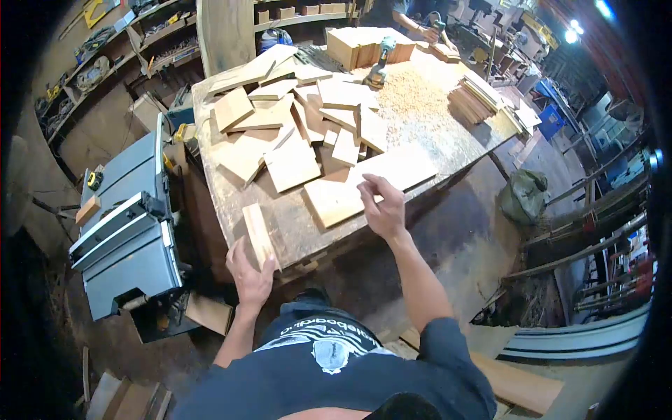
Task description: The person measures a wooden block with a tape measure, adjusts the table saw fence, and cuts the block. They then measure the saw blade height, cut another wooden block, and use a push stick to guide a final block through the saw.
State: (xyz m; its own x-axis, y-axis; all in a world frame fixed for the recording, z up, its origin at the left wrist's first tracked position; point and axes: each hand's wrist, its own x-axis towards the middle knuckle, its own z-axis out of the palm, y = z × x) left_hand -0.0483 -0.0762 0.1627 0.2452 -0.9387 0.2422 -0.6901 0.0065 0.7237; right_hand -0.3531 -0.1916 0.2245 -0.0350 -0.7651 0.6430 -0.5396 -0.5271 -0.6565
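My left hand is at the front left corner of the workbench. Its thumb and fingers are on either side of the near end of a short wooden strip, gripping it. My right hand hovers over the front edge by a long pale board, fingers loosely bent and apart, with nothing visible in them. Beyond the hands, many cut wood pieces lie in an overlapping heap, including a squarish board and a smaller block.
The workbench also carries a cordless drill, wood shavings, stacked boards and a large wooden block stack. A table saw stands left. Another person's hand holds a tool at the far end. A sack sits right.
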